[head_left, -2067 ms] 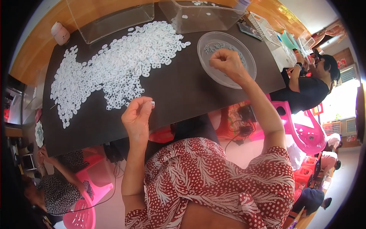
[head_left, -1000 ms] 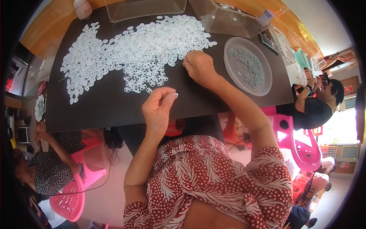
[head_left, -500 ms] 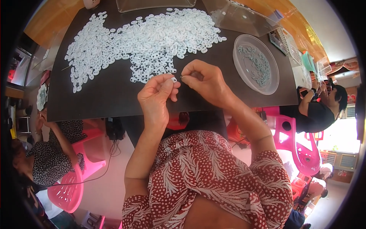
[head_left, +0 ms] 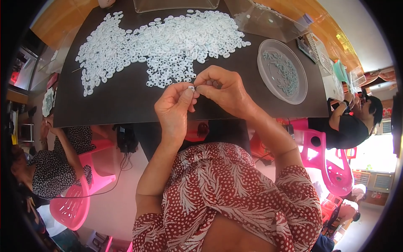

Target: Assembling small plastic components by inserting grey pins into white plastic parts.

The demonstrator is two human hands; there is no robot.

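Between the thumb and fingers of my left hand (head_left: 173,110) is a small white plastic piece (head_left: 191,88). My right hand (head_left: 226,91) is closed in a pinch right beside it, its fingertips at the piece's right side. Whatever those fingertips hold is too small to make out. Just beyond my hands spreads a large heap of white oval pieces with two holes (head_left: 180,35). To the right, a round clear plastic tray (head_left: 302,93) holds many thin grey-green bits (head_left: 282,69).
The dark table (head_left: 113,110) ends just in front of me. Clear plastic bins (head_left: 268,26) stand at the far edge, with a phone (head_left: 306,49) at the right. One person (head_left: 54,176) sits at the left, another (head_left: 352,122) at the right, near pink plastic chairs (head_left: 70,208).
My right fingertips have come in to the white piece in my left hand, closing the small gap between the hands. The view has shifted slightly.
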